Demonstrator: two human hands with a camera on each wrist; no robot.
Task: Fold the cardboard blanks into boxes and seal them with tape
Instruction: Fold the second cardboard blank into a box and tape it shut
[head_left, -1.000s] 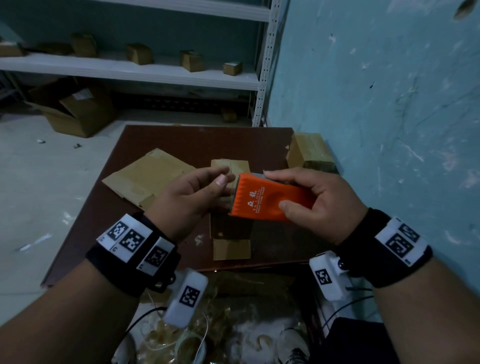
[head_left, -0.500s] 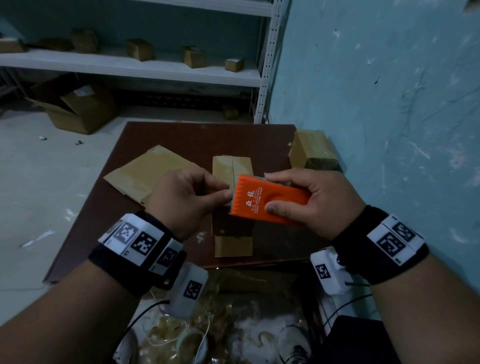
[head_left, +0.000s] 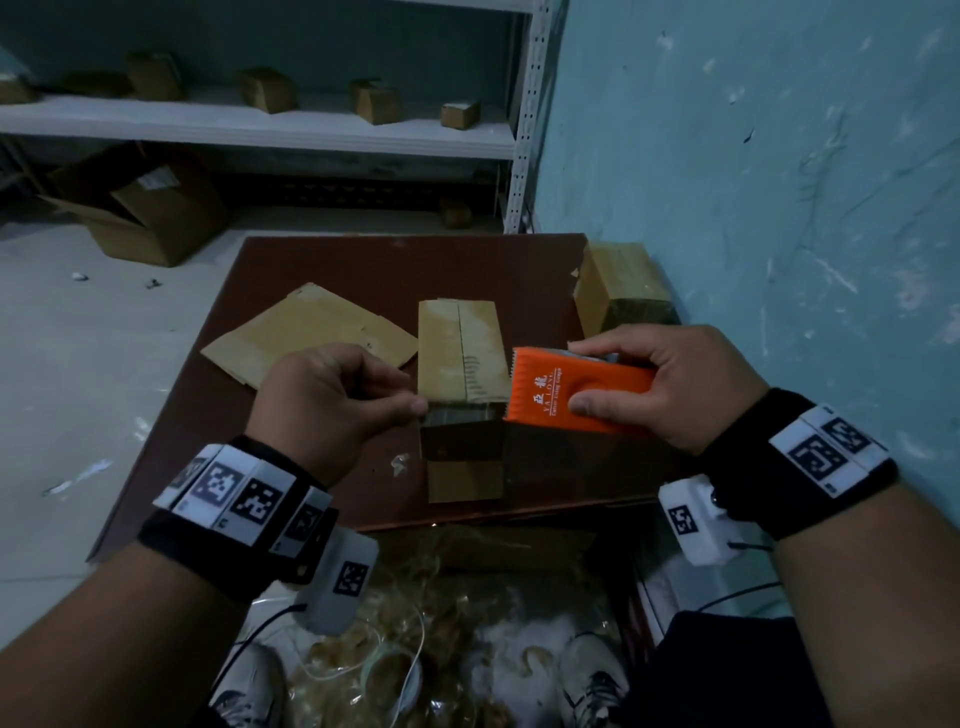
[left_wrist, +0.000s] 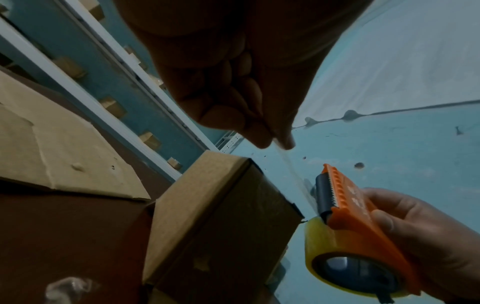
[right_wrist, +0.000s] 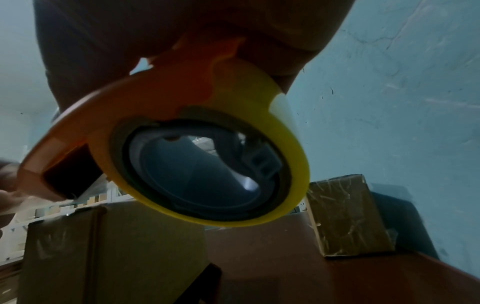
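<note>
Above the desk (head_left: 322, 249), the right hand (head_left: 670, 384) holds the orange tape dispenser (head_left: 576, 392) in a full grip, while the left hand (head_left: 322, 405) pinches the free end of the clear tape (left_wrist: 291, 166) drawn from it. Beneath them a folded box (head_left: 460, 358) stands near the desk's middle, flat cardboard blanks (head_left: 306, 340) toward the left edge, and a taped box (head_left: 621, 291) at the far right corner.

Brown table (head_left: 322, 270), white shelving (head_left: 260, 124), blue-green wall (head_left: 753, 182), perhaps crumpled plastic (head_left: 467, 623) underfoot

Sealed box (head_left: 621, 291) and wall (head_left: 779, 208) hem the table's (head_left: 332, 260) right edge.
</note>
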